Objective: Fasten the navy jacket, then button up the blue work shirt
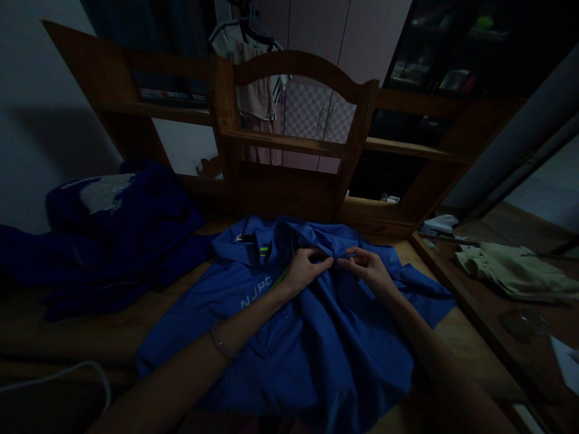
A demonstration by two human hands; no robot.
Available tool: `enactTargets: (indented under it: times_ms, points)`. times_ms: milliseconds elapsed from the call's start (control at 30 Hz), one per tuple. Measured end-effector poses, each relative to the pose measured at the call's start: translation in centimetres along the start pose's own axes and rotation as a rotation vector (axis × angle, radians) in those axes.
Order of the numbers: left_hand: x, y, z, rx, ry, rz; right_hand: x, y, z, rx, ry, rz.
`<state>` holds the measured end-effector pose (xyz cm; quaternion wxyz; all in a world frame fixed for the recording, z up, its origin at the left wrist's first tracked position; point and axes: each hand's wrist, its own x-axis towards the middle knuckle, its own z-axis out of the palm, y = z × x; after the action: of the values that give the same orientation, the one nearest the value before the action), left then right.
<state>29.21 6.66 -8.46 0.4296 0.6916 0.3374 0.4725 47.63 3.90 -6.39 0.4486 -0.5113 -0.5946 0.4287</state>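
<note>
A blue collared shirt (362,337) lies spread on the wooden desk (104,337), its collar toward the back. Pale letters and a green strip show on its left part. My left hand (307,268) pinches the shirt's cloth near the front opening, thumb and fingertips together. Close by on the right, my right hand (366,268) grips the same area of cloth with bent fingers. The two sets of fingertips almost meet. Whether a button lies between them is too dark and small to tell. A bracelet (221,342) circles my left wrist.
Dark blue clothing (136,229) is heaped on the desk's left. A wooden shelf frame (289,141) rises along the back edge. To the right lie a folded light cloth (515,268) and a clear glass object (525,322). A white cable (58,374) curves at the lower left.
</note>
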Motion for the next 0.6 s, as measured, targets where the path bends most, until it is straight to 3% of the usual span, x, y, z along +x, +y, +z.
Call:
enactTargets:
  times_ms: [600]
  points:
    - [0.10,0.18,0.10,-0.175,-0.009,-0.057,0.17,-0.10,-0.09,0.069,-0.041,0.011]
